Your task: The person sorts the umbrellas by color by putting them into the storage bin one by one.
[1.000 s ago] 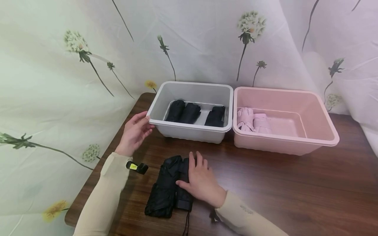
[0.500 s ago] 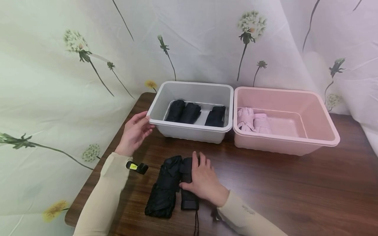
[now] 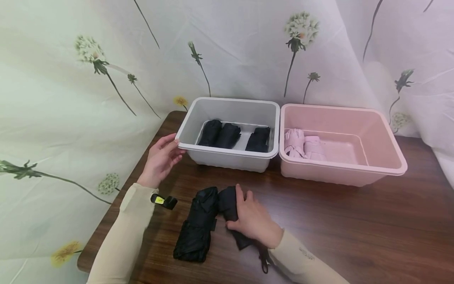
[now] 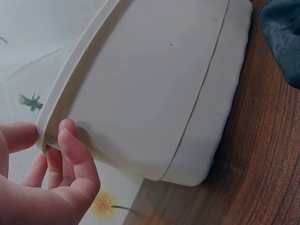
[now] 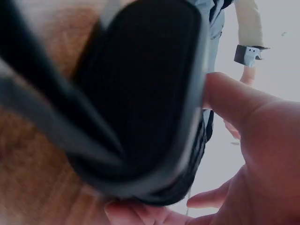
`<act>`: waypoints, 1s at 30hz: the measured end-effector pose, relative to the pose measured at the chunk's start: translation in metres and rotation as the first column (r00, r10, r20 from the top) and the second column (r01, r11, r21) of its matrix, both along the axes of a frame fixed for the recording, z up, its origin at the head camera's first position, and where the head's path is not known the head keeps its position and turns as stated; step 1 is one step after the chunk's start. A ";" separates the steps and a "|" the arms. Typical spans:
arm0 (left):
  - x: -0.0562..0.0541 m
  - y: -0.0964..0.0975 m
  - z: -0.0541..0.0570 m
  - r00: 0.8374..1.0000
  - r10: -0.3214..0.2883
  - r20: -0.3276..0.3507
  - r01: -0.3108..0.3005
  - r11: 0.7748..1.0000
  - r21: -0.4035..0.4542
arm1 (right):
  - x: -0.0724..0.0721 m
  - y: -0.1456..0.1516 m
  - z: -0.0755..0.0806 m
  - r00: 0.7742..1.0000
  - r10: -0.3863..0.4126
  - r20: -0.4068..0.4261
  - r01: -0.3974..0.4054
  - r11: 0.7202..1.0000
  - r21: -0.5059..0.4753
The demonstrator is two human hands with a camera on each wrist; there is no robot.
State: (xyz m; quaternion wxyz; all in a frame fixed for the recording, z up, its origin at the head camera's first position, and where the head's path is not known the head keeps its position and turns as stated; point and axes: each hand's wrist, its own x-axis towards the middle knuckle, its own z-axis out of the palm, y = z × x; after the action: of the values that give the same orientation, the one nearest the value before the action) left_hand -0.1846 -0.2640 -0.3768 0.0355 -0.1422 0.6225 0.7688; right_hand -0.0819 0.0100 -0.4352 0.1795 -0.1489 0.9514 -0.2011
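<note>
My left hand (image 3: 159, 161) pinches the front left corner of the light grey plastic bin (image 3: 230, 161); in the left wrist view the fingers (image 4: 79, 157) curl below its rim. My right hand (image 3: 255, 219) grips a folded black umbrella (image 3: 228, 201) at the table's front, turned slantwise. Its flat handle end (image 5: 140, 89) and blurred wrist strap (image 5: 93, 122) fill the right wrist view. To the left lies another folded black umbrella (image 3: 196, 225) on the table. Inside the grey bin are three black bundles, one of them the right-hand bundle (image 3: 258, 140).
Right beside the grey bin stands a pink bin (image 3: 330, 173) holding two pale pink bundles, one of them the left-hand bundle (image 3: 294, 142). Both bins stand on a dark wooden table (image 3: 354, 228), before a flower-printed cloth (image 3: 241, 47).
My right hand has drawn its umbrella rightward, away from the other umbrella, and turned it so the handle end and strap swing right. The left hand and both bins have stayed put.
</note>
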 end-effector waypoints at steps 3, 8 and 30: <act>0.000 0.000 0.001 1.000 -0.001 0.000 0.001 1.000 -0.005 | 0.002 -0.001 -0.003 0.999 0.029 -0.016 -0.029 0.999 0.042; 0.001 0.000 0.001 1.000 -0.003 0.004 0.003 1.000 -0.005 | 0.004 -0.003 -0.006 0.998 0.047 -0.051 -0.043 0.996 0.073; 0.000 0.001 0.000 1.000 0.003 -0.004 -0.003 1.000 0.007 | -0.007 0.003 -0.005 0.998 0.038 0.046 -0.036 0.998 -0.056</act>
State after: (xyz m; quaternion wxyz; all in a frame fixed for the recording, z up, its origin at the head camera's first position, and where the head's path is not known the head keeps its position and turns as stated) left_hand -0.1845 -0.2629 -0.3763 0.0336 -0.1413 0.6198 0.7712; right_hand -0.0887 0.0126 -0.4400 0.2014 -0.1665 0.9381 -0.2271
